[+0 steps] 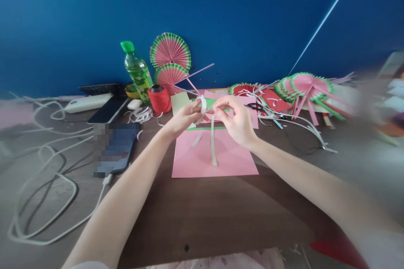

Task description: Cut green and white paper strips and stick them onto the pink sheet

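Observation:
My left hand (186, 117) is closed around a narrow roll of white tape (203, 104), held upright over the papers. Close beside it, my right hand (236, 119) pinches the roll's loose end between thumb and fingers. Below both hands lies a pink sheet of paper (189, 159) with a green strip along its far edge. On this sheet rest a long pale strip (213, 147) and a shorter pale strip (197, 141). More pink and green paper lies behind, partly hidden by my hands.
Pleated pink-and-green paper fans (170, 50) lean on the blue wall; more fans (311, 86) are stacked right. A green bottle (137, 69), red thread spool (159, 100) and phone (118, 151) stand or lie left. White cables (74, 185) loop across the table. Scissors (254, 106) lie among paper scraps.

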